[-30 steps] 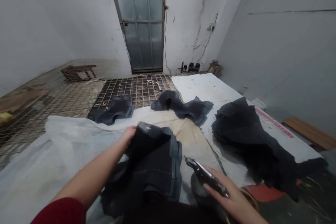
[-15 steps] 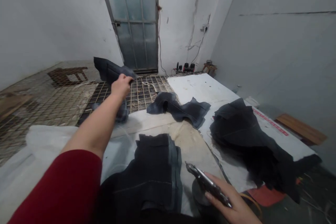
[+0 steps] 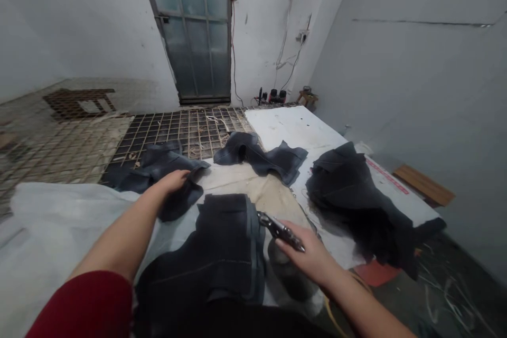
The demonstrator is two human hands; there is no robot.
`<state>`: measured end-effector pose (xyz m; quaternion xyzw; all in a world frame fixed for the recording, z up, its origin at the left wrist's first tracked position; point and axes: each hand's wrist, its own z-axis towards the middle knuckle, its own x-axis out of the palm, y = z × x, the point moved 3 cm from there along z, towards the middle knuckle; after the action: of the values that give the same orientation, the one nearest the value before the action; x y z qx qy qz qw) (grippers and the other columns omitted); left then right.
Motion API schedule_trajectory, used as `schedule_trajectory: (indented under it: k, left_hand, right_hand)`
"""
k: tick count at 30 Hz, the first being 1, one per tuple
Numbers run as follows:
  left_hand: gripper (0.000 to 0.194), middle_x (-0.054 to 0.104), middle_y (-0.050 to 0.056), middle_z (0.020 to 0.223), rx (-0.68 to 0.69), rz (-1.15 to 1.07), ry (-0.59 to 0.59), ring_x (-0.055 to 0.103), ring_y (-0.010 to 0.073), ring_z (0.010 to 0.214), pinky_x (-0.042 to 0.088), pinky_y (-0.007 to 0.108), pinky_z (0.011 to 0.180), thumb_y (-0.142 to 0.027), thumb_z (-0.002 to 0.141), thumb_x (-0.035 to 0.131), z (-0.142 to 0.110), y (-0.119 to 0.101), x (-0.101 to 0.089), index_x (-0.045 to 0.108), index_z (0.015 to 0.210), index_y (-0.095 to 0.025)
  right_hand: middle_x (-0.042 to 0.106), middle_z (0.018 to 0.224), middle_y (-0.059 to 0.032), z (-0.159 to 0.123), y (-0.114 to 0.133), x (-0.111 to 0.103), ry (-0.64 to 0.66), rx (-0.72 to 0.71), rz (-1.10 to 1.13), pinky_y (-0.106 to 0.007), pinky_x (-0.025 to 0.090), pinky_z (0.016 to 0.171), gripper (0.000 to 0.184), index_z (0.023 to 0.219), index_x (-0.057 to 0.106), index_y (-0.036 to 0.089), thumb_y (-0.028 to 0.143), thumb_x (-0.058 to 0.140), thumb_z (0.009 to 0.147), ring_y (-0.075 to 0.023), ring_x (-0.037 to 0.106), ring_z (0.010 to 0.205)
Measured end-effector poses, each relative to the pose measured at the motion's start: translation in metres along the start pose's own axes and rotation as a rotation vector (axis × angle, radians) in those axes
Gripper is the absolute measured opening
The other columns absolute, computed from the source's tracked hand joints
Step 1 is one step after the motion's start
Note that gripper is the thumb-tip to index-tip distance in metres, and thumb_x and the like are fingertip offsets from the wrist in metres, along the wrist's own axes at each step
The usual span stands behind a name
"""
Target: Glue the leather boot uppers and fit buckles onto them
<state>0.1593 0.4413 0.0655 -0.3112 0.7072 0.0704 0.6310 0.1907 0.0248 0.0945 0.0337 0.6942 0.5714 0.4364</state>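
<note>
My left hand (image 3: pixel 171 182) lies palm down, fingers stretched, on a dark denim piece (image 3: pixel 174 198) at the near edge of a small heap of the same pieces (image 3: pixel 154 166). My right hand (image 3: pixel 307 256) is closed round a pair of metal thread snips (image 3: pixel 279 229), whose tips point up and left over the table. Between my arms lies a stack of dark denim pieces (image 3: pixel 225 248) with lighter edges showing on its right side.
Another denim piece (image 3: pixel 261 156) lies further back, and a large pile of dark cloth (image 3: pixel 356 200) sits at the right. A wire mesh surface (image 3: pixel 178 129) lies beyond the cloth-covered table (image 3: pixel 59 222). A white board (image 3: pixel 293 124) and a door (image 3: pixel 194 26) are behind.
My left hand lifted a denim piece off the stack, swung it up and away to the far left, and now rests on it on the heap. My right hand moved slightly up and left.
</note>
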Motion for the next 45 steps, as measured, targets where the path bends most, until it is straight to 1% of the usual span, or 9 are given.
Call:
schedule_trajectory:
  k: [4,8,13,16,19,27,37,40,45]
  left_hand:
    - [0.042,0.056,0.016,0.121,-0.029,0.042,-0.020,0.051,0.0254,0.111,0.038,0.033,0.096,-0.025,0.076,0.044,-0.051,0.021,-0.016,0.056,0.112,-0.008]
    - [0.058,0.053,0.012,0.126,-0.028,0.029,-0.060,0.047,0.0219,0.116,0.033,0.031,0.101,-0.040,0.072,0.035,-0.127,0.035,-0.016,0.051,0.118,-0.009]
    - [0.064,0.058,0.007,0.119,-0.157,-0.160,-0.216,0.052,0.0211,0.110,0.039,0.029,0.096,-0.061,0.068,0.030,-0.233,0.057,0.008,0.052,0.113,-0.021]
    - [0.051,0.062,0.000,0.113,-0.256,-0.237,-0.298,0.057,0.0217,0.103,0.042,0.031,0.092,-0.060,0.067,0.034,-0.287,0.065,0.029,0.054,0.104,-0.031]
    - [0.044,0.063,-0.001,0.109,-0.336,-0.258,-0.325,0.059,0.0229,0.099,0.045,0.032,0.089,-0.057,0.065,0.038,-0.326,0.064,0.046,0.055,0.098,-0.033]
    - [0.044,0.064,-0.001,0.105,-0.394,-0.222,-0.389,0.057,0.0230,0.102,0.044,0.032,0.092,-0.057,0.065,0.037,-0.386,0.044,0.061,0.056,0.097,-0.034]
    - [0.044,0.065,0.005,0.107,-0.513,-0.260,-0.522,0.060,0.0247,0.099,0.046,0.035,0.089,-0.053,0.067,0.041,-0.482,0.047,0.096,0.058,0.099,-0.028]
    - [0.045,0.065,0.008,0.108,-0.515,-0.248,-0.529,0.060,0.0250,0.100,0.046,0.036,0.090,-0.051,0.069,0.043,-0.495,0.044,0.110,0.060,0.101,-0.023]
    - [0.042,0.065,0.008,0.108,-0.493,-0.221,-0.559,0.060,0.0237,0.100,0.047,0.036,0.090,-0.047,0.072,0.043,-0.498,0.033,0.124,0.061,0.100,-0.022]
  right_hand:
    - [0.064,0.108,-0.0120,0.011,0.002,-0.003,-0.101,0.006,-0.044,-0.039,0.043,0.089,0.039,0.110,0.057,0.013,0.035,0.048,0.078,-0.0257,0.059,0.099]
    - [0.067,0.098,-0.0074,0.000,0.007,-0.009,-0.005,-0.043,-0.065,-0.033,0.046,0.081,0.034,0.106,0.058,0.016,0.032,0.047,0.078,-0.0221,0.061,0.089]
    - [0.068,0.091,-0.0044,-0.039,0.005,-0.016,0.241,-0.041,-0.046,-0.031,0.047,0.076,0.028,0.103,0.060,0.019,0.028,0.050,0.079,-0.0208,0.062,0.083]
    - [0.068,0.098,-0.0050,-0.062,0.002,-0.016,0.362,-0.054,-0.030,-0.033,0.046,0.082,0.030,0.107,0.060,0.020,0.026,0.051,0.079,-0.0223,0.062,0.090]
    - [0.068,0.101,-0.0047,-0.077,0.002,-0.013,0.447,-0.084,-0.059,-0.033,0.046,0.083,0.031,0.108,0.060,0.022,0.027,0.053,0.078,-0.0228,0.062,0.092]
    - [0.067,0.102,-0.0057,-0.075,0.019,-0.009,0.429,-0.198,-0.084,-0.032,0.047,0.082,0.032,0.109,0.059,0.020,0.029,0.050,0.080,-0.0223,0.062,0.093]
    - [0.068,0.091,-0.0023,-0.053,0.077,0.018,0.669,-0.399,-0.125,-0.029,0.047,0.074,0.027,0.103,0.060,0.022,0.022,0.051,0.077,-0.0188,0.062,0.080]
    - [0.066,0.091,-0.0023,-0.047,0.097,0.033,0.676,-0.477,-0.094,-0.028,0.047,0.073,0.025,0.101,0.060,0.021,0.021,0.050,0.077,-0.0181,0.061,0.080]
    - [0.066,0.090,-0.0039,-0.027,0.113,0.051,0.546,-0.528,-0.031,-0.029,0.045,0.074,0.027,0.102,0.058,0.019,0.023,0.049,0.077,-0.0193,0.060,0.082]
